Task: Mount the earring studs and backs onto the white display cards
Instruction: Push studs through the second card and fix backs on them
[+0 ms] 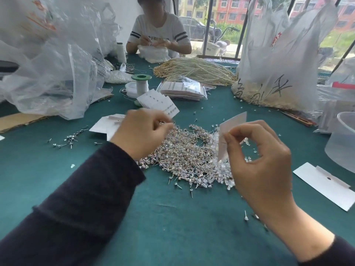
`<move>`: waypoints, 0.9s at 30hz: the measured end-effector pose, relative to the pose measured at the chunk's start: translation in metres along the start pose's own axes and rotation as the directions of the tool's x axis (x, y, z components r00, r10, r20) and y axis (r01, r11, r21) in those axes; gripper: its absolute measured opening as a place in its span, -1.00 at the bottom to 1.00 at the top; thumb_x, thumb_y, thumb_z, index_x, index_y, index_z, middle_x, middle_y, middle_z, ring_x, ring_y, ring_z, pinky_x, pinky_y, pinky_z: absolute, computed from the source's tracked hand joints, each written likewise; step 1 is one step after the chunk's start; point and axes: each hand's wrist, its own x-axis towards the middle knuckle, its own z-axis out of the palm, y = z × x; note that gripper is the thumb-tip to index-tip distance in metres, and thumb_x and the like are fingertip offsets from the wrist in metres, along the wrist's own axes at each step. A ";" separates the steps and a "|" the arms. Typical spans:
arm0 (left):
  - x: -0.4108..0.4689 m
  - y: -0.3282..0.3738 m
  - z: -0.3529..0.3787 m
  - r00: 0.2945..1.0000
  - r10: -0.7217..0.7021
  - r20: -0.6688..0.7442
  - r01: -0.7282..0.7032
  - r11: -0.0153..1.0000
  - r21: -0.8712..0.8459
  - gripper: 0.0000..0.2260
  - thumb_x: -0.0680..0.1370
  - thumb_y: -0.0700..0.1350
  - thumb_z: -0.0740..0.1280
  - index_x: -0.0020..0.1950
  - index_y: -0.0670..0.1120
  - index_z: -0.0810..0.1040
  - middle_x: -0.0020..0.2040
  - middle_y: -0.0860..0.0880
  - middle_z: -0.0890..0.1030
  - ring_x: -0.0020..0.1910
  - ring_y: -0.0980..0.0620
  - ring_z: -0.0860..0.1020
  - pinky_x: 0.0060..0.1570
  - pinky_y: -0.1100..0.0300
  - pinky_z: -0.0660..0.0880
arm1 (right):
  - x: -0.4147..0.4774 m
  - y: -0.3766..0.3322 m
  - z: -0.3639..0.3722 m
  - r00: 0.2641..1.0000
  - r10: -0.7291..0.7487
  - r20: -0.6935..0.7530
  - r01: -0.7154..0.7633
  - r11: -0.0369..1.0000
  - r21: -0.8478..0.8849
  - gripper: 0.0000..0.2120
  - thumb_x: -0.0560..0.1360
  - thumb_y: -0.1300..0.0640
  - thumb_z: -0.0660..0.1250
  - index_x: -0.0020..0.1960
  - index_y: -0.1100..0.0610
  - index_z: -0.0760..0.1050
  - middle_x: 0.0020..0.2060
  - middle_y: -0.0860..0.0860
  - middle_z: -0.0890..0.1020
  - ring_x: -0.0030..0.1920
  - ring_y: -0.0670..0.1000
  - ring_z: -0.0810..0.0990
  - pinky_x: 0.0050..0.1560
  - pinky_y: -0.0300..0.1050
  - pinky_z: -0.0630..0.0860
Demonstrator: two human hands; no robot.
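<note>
A big heap of silver earring studs (188, 156) lies mid-table on the green cloth, with clear plastic backs (224, 175) piled at its right edge. My right hand (261, 160) pinches a white display card (230, 131), held upright above the backs. My left hand (142, 131) hovers over the heap's left side, fingertips pinched together; whether a stud sits between them is too blurred to tell. More white cards lie fanned behind my left hand (159, 102) and flat to its left (103, 125).
Another card (326, 185) lies at the right. A few loose studs (71, 140) are scattered left. A clear plastic tub (343, 139) stands far right. Plastic bags (57, 64) flank the table. Pearl strands (196, 70), a green spool (142, 83) and a seated person (159, 33) are behind.
</note>
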 end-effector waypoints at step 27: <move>-0.003 0.003 0.002 0.946 0.065 0.319 0.174 0.726 -0.666 -0.91 0.41 -0.36 0.33 -0.22 -0.20 0.49 -0.41 -0.09 0.62 -0.48 0.03 0.55 -0.47 0.28 0.50 | 0.009 0.018 -0.010 0.441 0.360 0.822 -0.815 -0.223 0.535 -0.80 0.27 0.13 0.42 -0.16 0.14 0.48 -0.01 0.14 0.51 0.21 0.22 0.40 -0.04 0.01 0.58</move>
